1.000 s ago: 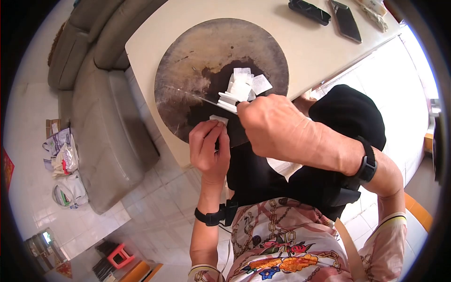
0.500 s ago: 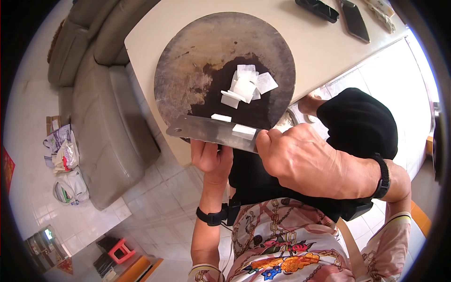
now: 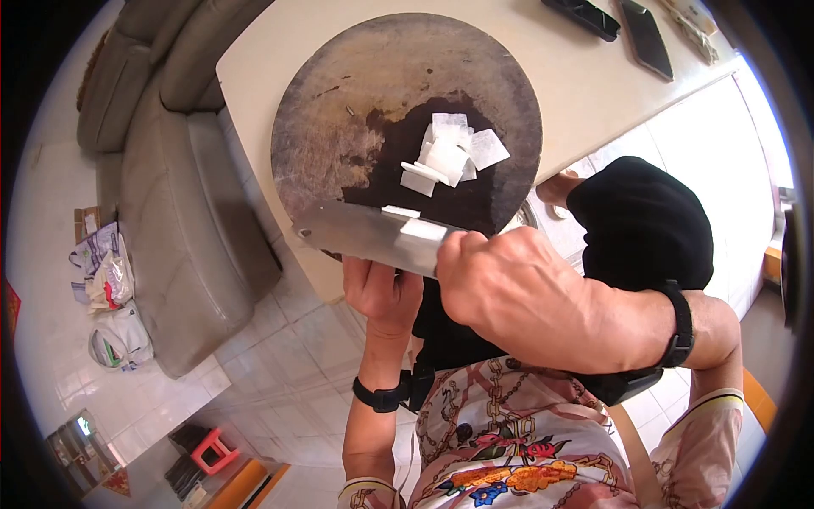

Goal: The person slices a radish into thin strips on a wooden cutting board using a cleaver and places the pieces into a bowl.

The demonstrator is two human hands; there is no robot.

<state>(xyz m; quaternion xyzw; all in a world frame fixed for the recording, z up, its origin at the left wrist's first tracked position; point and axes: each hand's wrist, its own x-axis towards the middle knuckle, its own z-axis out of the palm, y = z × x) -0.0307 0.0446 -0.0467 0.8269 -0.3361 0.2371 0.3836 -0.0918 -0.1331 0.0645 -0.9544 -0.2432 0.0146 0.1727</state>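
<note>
My right hand (image 3: pixel 500 280) is closed around the handle end of a cleaver (image 3: pixel 356 231), whose broad blade lies across the near edge of a round wooden chopping board (image 3: pixel 339 93). A white slice (image 3: pixel 422 229) clings to the blade's upper face, and another white slice (image 3: pixel 400 212) shows at its far edge. Behind the blade, my left hand (image 3: pixel 383 293) has its fingers curled; the blade hides their tips and whatever they hold. Several thin, squarish white slices (image 3: pixel 445 159) lie in a loose pile on the board's dark wet patch.
The board rests on a pale table (image 3: pixel 254 68). At the table's far right lie a black tray (image 3: pixel 585 17) and a dark flat phone-like object (image 3: pixel 646 41). A grey sofa (image 3: pixel 182 237) stands to the left, with bags (image 3: pixel 110 271) on the floor beyond it.
My right hand and the cleaver have shifted a little to the left, and the blade's tilt has changed. The slice on the blade has moved left too. The pile looks the same.
</note>
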